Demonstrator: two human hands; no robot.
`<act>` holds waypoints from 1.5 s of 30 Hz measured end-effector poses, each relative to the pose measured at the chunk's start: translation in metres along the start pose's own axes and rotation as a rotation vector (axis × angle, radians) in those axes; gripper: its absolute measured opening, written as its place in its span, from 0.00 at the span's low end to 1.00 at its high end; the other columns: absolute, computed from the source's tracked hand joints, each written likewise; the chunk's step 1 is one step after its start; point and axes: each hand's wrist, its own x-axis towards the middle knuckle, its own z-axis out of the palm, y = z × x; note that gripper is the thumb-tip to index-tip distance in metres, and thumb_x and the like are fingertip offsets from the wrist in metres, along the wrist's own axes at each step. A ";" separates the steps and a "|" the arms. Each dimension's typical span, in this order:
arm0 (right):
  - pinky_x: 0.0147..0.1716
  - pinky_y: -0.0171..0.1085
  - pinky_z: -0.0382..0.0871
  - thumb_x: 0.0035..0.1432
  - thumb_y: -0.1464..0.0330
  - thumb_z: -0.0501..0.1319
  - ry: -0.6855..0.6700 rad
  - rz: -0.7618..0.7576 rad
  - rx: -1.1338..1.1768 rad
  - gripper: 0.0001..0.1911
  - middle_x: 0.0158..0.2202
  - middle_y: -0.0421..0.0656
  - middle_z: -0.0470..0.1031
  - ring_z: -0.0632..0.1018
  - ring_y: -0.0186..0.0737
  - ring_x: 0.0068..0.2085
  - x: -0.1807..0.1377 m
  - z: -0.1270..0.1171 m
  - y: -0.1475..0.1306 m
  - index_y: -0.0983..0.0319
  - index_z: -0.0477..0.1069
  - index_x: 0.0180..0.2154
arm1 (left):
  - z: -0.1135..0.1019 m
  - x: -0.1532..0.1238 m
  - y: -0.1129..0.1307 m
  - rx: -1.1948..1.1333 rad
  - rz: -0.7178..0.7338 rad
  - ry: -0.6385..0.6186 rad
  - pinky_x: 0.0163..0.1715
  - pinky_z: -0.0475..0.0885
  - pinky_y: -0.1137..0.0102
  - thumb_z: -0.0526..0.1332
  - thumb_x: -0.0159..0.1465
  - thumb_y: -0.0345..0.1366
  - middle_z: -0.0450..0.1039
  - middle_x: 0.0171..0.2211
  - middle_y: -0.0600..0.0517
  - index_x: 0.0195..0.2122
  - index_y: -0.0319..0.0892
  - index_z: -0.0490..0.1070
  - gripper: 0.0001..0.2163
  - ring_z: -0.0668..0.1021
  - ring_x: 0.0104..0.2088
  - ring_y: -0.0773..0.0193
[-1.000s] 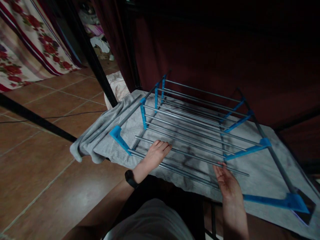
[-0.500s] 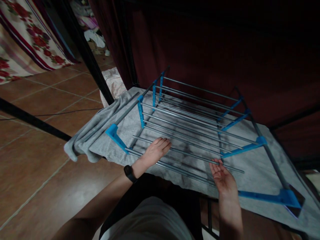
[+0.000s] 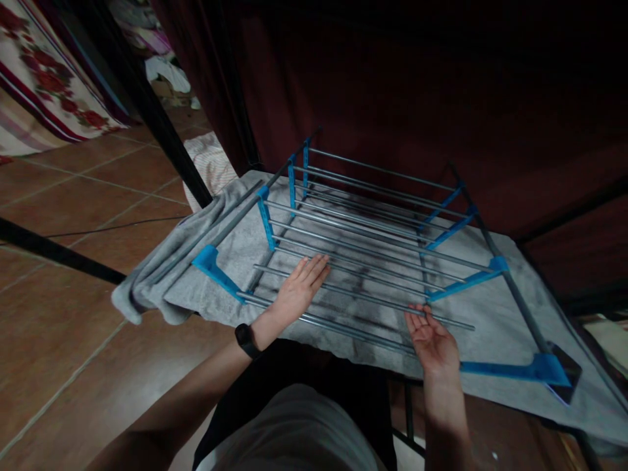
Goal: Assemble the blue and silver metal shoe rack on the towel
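Note:
A shoe rack frame of grey metal tubes with blue plastic brackets (image 3: 216,273) lies on a grey blanket (image 3: 373,353). One loose metal tube (image 3: 363,295), its two ends free, crosses the near part of the frame. My right hand (image 3: 434,340) is palm up, with its fingers and thumb around this tube near its right end. Fingers stretched out and palm down, my left hand (image 3: 299,288) lies across the tube left of its middle; whether it presses on it is hidden. A black band (image 3: 246,340) circles my left wrist.
A dark phone-like slab (image 3: 564,376) lies under the rack's right front bracket. Another metal tube (image 3: 210,232) rests on the blanket at the left. Black posts (image 3: 171,144) and a dark red curtain (image 3: 373,85) frame the blanket. Tiled floor (image 3: 59,320) extends on the left.
The view has shifted slightly, so the rack appears further left. My left hand's fingers are straighter and point further away from me. The right hand keeps its hold on the loose tube.

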 end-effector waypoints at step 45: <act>0.53 0.41 0.79 0.53 0.75 0.60 -0.058 0.004 -0.094 0.11 0.39 0.39 0.81 0.82 0.39 0.49 -0.002 -0.002 0.000 0.54 0.75 0.35 | -0.018 0.003 0.007 0.110 -0.025 -0.094 0.74 0.53 0.60 0.44 0.71 0.25 0.51 0.73 0.44 0.70 0.33 0.55 0.25 0.51 0.73 0.56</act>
